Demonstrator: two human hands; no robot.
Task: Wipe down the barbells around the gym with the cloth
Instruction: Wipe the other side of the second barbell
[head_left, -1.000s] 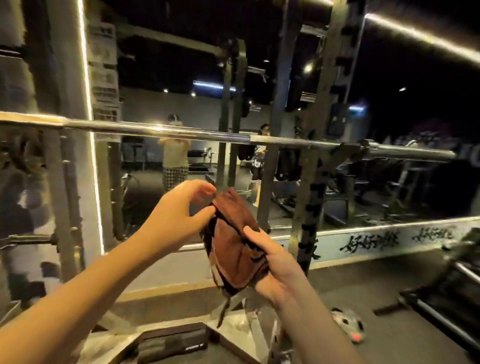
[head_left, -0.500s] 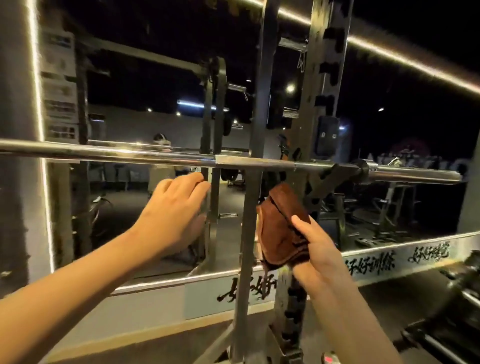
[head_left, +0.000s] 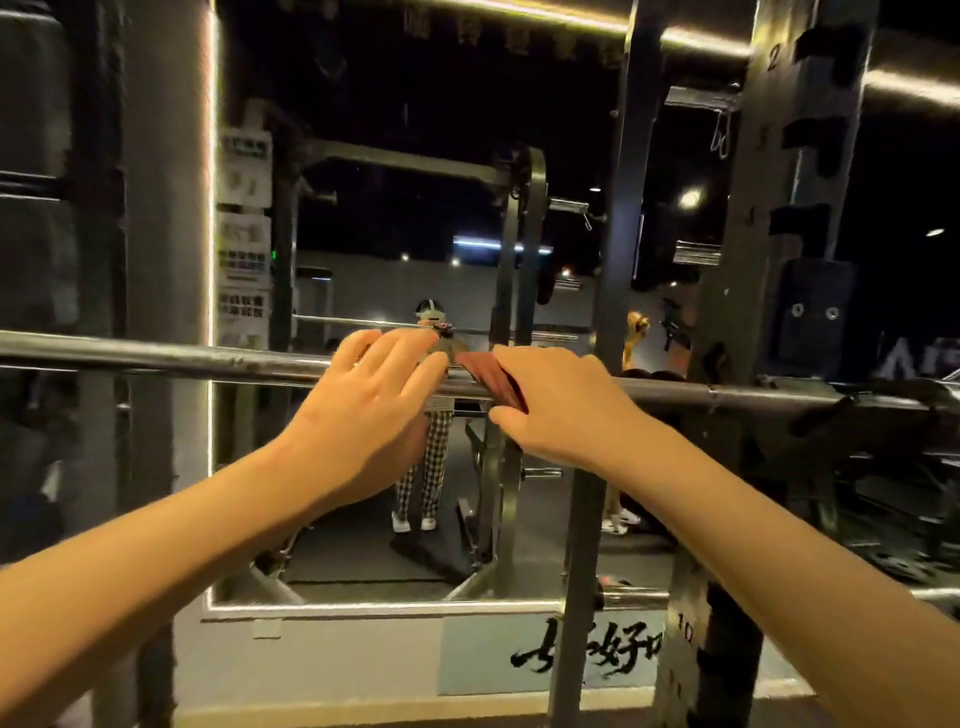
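Clutching cloth over barbell with right hand, left hand resting flat-fingered alongside, rack upright at right, mirror behind.

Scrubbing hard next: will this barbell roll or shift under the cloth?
It may spin in place: the barbell is a smooth round shaft. Sideways shifting seems unlikely, long steel seated on the rack. The left hand on it should steady it.
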